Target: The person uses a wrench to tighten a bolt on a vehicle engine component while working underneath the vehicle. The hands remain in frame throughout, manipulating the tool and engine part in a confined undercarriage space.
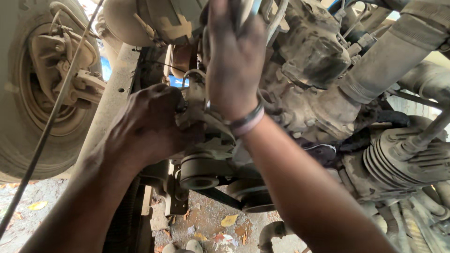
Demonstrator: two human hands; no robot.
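Observation:
I look into a dirty vehicle engine bay from close by. My left hand [147, 122] grips a grimy engine component [199, 119] just above a pulley [201, 172], fingers wrapped around its left side. My right hand [234, 56], with bands on the wrist, reaches up past that part into the tangle of hoses; its fingers are closed around something there that I cannot make out. A black belt [220, 197] runs off the pulley toward a second pulley [253, 197].
A wheel with its brake parts [51, 79] stands at the left beside a frame rail [115, 93]. A large grey hose [393, 61] and ribbed cylinder [403, 161] fill the right. A thin rod [44, 136] slants across the left. Leaves litter the ground below [220, 229].

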